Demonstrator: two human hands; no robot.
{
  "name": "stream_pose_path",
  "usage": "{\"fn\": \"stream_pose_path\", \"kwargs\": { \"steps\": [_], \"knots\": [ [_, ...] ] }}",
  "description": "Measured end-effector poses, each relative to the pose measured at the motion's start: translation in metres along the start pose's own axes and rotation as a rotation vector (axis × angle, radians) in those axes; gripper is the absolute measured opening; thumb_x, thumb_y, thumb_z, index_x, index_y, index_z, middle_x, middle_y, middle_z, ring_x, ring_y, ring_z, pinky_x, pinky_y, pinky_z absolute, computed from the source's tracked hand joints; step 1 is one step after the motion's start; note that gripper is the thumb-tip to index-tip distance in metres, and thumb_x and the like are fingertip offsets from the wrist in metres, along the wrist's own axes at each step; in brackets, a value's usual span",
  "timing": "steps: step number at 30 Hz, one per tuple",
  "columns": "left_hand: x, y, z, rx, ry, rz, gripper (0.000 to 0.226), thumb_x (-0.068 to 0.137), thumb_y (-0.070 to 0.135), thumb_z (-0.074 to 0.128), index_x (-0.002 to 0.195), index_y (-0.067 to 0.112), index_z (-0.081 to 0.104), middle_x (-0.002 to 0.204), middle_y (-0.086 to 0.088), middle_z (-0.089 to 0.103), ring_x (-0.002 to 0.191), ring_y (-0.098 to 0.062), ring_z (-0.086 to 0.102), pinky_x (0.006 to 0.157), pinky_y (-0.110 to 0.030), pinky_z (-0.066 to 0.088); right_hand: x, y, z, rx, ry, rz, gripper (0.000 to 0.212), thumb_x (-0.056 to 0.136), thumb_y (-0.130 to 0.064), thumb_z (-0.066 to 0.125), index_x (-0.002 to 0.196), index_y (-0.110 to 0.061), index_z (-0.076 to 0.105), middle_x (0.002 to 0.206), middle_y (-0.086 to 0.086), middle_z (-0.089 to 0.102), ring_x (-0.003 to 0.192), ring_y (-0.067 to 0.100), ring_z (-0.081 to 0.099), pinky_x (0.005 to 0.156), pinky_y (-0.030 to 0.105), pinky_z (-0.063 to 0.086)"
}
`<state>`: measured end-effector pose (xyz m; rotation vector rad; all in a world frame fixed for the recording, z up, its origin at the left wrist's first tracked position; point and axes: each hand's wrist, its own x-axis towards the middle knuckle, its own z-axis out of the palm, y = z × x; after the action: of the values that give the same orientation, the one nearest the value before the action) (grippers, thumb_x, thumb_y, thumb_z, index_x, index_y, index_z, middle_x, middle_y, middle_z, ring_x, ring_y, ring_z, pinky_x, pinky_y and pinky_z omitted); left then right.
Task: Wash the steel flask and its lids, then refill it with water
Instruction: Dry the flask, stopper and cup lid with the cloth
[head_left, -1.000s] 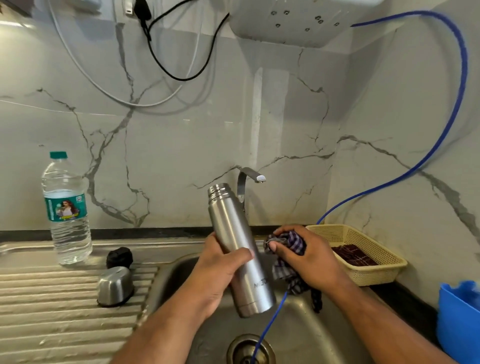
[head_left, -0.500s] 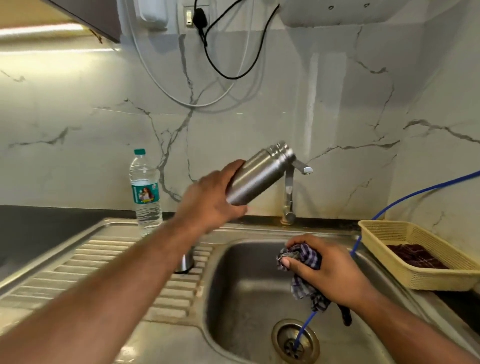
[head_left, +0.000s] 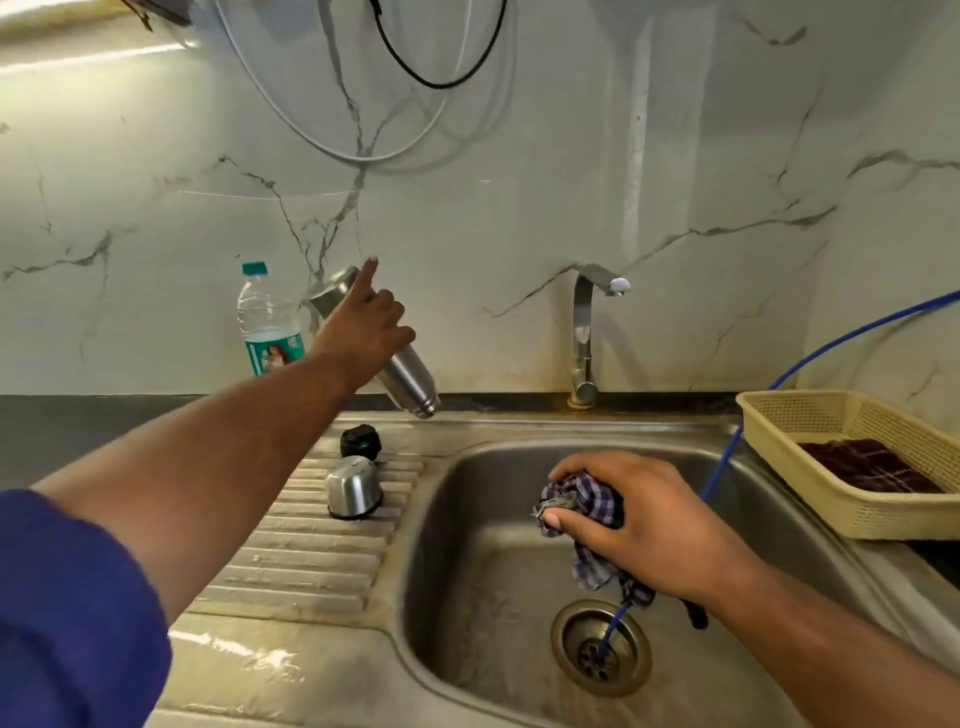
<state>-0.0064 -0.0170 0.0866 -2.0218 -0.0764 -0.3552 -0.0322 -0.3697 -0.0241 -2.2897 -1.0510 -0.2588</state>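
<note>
- Head view: nearest, the drain (head_left: 600, 644) sits in the bottom of the steel sink (head_left: 467, 519), and a thin blue hose (head_left: 726, 457) runs down into it.
- Above the basin, the right hand (head_left: 649, 525) has its fingers curled tightly round a bunched checked cloth (head_left: 587, 504); a loose end hangs below the palm.
- Left of the basin, a steel cap (head_left: 353, 488) stands dome-up on the ribbed draining board (head_left: 311, 561), with a black stopper (head_left: 360, 441) just behind it.
- At the right, a tan basket (head_left: 831, 499) on the surface holds a dark folded cloth (head_left: 872, 467).
- Farther back, the left hand (head_left: 363, 332) grips the steel flask (head_left: 408, 379) in the air over the sink's back rim. The flask is tilted, mouth down and to the right. Three fingers wrap the body and the forefinger points straight up along it.
- A water bottle (head_left: 267, 322) stands behind that hand by the wall; the tap (head_left: 584, 338) rises to its right.
</note>
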Motion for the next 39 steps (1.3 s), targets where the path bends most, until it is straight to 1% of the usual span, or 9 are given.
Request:
{"fn": "stream_pose_path", "kwargs": {
  "steps": [7, 14, 16, 18, 21, 23, 26, 34, 39],
  "knots": [
    [0.023, 0.011, 0.014, 0.254, -0.025, 0.154, 0.066, 0.075, 0.013, 0.087, 0.130, 0.038, 0.061, 0.125, 0.001, 0.060, 0.135, -0.031, 0.046, 0.116, -0.075, -0.009, 0.000, -0.001, 0.007, -0.013, -0.062, -0.017, 0.046, 0.088, -0.064, 0.064, 0.130, -0.047, 0.053, 0.119, -0.022, 0.058, 0.111, -0.003, 0.055, 0.096, 0.023, 0.051],
    [0.018, 0.012, 0.034, 0.158, -0.019, 0.117, 0.069, 0.075, 0.021, 0.087, 0.133, 0.042, 0.057, 0.131, 0.004, 0.060, 0.138, -0.029, 0.045, 0.118, -0.071, -0.007, 0.002, 0.001, 0.008, -0.018, -0.071, -0.025, 0.047, 0.088, -0.065, 0.063, 0.130, -0.046, 0.053, 0.119, -0.024, 0.058, 0.111, -0.005, 0.055, 0.097, 0.024, 0.051],
    [0.014, 0.005, 0.041, 0.036, -0.032, -0.006, 0.071, 0.076, 0.028, 0.086, 0.137, 0.042, 0.053, 0.134, 0.005, 0.059, 0.137, -0.028, 0.046, 0.120, -0.071, -0.003, 0.002, 0.000, 0.007, -0.018, -0.068, -0.021, 0.047, 0.088, -0.065, 0.064, 0.130, -0.046, 0.053, 0.120, -0.024, 0.058, 0.111, -0.004, 0.055, 0.097, 0.025, 0.051],
    [0.010, -0.001, 0.048, -0.179, -0.061, -0.200, 0.072, 0.078, 0.027, 0.082, 0.140, 0.036, 0.047, 0.134, -0.001, 0.058, 0.133, -0.032, 0.049, 0.117, -0.074, 0.013, 0.002, -0.001, 0.006, -0.020, -0.066, -0.019, 0.047, 0.088, -0.065, 0.064, 0.131, -0.046, 0.054, 0.120, -0.023, 0.058, 0.111, -0.004, 0.056, 0.097, 0.025, 0.052],
    [0.007, 0.002, 0.053, -0.779, -0.060, -0.513, 0.069, 0.077, 0.029, 0.083, 0.135, 0.024, 0.045, 0.125, -0.010, 0.059, 0.113, -0.034, 0.057, 0.098, -0.061, 0.047, 0.001, -0.001, 0.006, -0.027, -0.074, -0.016, 0.048, 0.088, -0.065, 0.063, 0.131, -0.046, 0.053, 0.119, -0.023, 0.058, 0.110, -0.004, 0.055, 0.096, 0.024, 0.052],
    [0.009, 0.009, 0.049, -1.072, -0.050, -0.642, 0.071, 0.075, 0.038, 0.086, 0.130, 0.018, 0.047, 0.117, -0.011, 0.062, 0.098, -0.029, 0.059, 0.081, -0.044, 0.051, 0.001, -0.001, 0.006, -0.033, -0.080, -0.013, 0.048, 0.088, -0.066, 0.062, 0.131, -0.047, 0.052, 0.119, -0.023, 0.058, 0.109, -0.004, 0.056, 0.095, 0.025, 0.053],
    [0.015, 0.024, 0.044, -1.326, -0.058, -0.768, 0.077, 0.073, 0.045, 0.088, 0.132, 0.014, 0.051, 0.120, -0.009, 0.065, 0.108, -0.031, 0.062, 0.086, -0.040, 0.050, 0.001, -0.001, 0.005, -0.039, -0.088, -0.012, 0.049, 0.088, -0.066, 0.062, 0.131, -0.047, 0.052, 0.119, -0.024, 0.057, 0.109, -0.005, 0.055, 0.095, 0.024, 0.052],
    [0.022, 0.055, 0.043, -1.511, -0.144, -0.762, 0.082, 0.069, 0.044, 0.091, 0.135, 0.016, 0.052, 0.127, -0.007, 0.065, 0.114, -0.027, 0.062, 0.091, -0.039, 0.051, 0.003, 0.001, 0.004, -0.051, -0.098, -0.011, 0.050, 0.087, -0.066, 0.060, 0.133, -0.047, 0.051, 0.119, -0.024, 0.057, 0.110, -0.006, 0.055, 0.096, 0.022, 0.051],
    [0.021, 0.061, 0.044, -1.620, -0.203, -0.808, 0.074, 0.069, 0.043, 0.091, 0.130, 0.014, 0.060, 0.122, -0.008, 0.069, 0.104, -0.027, 0.067, 0.090, -0.042, 0.060, 0.003, 0.002, 0.007, -0.045, -0.099, -0.016, 0.050, 0.088, -0.066, 0.060, 0.133, -0.046, 0.052, 0.120, -0.022, 0.058, 0.110, -0.003, 0.055, 0.096, 0.024, 0.052]
  ]
}}
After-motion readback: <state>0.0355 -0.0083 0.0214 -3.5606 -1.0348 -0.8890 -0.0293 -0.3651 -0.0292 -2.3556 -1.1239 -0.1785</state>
